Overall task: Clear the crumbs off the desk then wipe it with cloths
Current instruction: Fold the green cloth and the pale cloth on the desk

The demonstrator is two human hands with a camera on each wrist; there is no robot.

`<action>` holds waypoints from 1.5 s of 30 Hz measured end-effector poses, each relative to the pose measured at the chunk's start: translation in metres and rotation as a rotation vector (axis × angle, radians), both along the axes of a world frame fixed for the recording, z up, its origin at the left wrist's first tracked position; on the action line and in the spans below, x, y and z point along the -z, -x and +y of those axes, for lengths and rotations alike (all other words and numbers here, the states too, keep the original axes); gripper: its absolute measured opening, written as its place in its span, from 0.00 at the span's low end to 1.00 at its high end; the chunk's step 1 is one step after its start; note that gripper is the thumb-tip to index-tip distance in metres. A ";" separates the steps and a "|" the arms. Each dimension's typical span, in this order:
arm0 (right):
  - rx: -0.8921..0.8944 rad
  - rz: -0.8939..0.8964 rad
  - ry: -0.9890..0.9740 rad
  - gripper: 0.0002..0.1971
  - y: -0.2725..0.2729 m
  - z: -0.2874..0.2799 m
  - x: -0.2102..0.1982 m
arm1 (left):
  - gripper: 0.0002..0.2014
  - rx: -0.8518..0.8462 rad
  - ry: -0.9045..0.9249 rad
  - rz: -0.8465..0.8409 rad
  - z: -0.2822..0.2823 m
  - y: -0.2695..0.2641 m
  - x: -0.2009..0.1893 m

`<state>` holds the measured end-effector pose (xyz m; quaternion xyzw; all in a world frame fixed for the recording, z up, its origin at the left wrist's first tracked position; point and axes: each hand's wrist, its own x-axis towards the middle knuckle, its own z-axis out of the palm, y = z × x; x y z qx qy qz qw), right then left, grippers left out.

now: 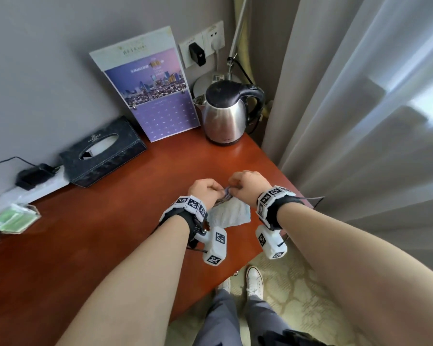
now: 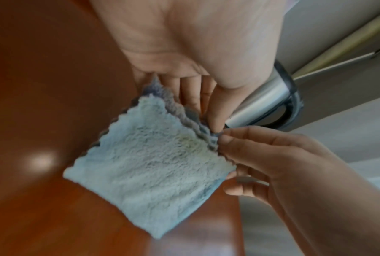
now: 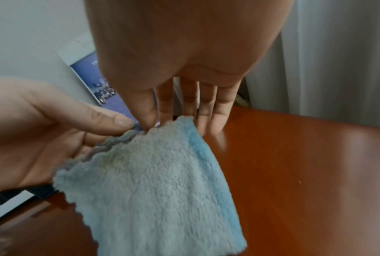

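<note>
A folded light blue fluffy cloth (image 1: 229, 213) with a grey backing hangs above the red-brown desk (image 1: 110, 233) near its right edge. Both hands hold its top edge, close together. My left hand (image 1: 206, 189) pinches the scalloped edge (image 2: 206, 131) between thumb and fingers. My right hand (image 1: 245, 183) pinches the same edge at the corner (image 3: 140, 129) with thumb and forefinger. The cloth (image 2: 149, 169) droops toward me, its lower part (image 3: 162, 199) hanging free over the desk. I cannot make out crumbs in the head view; a tiny speck (image 3: 299, 182) lies on the wood.
A steel kettle (image 1: 229, 113) stands at the back right, a calendar (image 1: 155, 96) leans on the wall, and a dark tissue box (image 1: 103, 152) sits to the left. A charger (image 1: 33, 176) and green packets (image 1: 13, 218) lie at the far left. Curtains (image 1: 360, 108) hang just right of the desk.
</note>
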<state>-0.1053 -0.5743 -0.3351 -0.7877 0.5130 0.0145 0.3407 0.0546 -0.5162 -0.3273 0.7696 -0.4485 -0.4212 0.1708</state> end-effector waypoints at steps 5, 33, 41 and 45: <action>-0.056 -0.030 0.074 0.13 0.000 -0.008 -0.036 | 0.04 -0.011 0.102 0.002 -0.010 0.001 -0.039; -0.035 -0.283 0.218 0.15 -0.082 0.007 -0.161 | 0.13 -0.209 0.215 0.176 0.039 -0.042 -0.128; -0.079 -0.237 0.275 0.19 -0.091 0.026 -0.169 | 0.10 -0.130 0.219 -0.001 0.046 -0.040 -0.128; -0.023 -0.308 0.214 0.20 -0.087 0.026 -0.172 | 0.11 -0.137 0.208 -0.172 0.064 -0.049 -0.114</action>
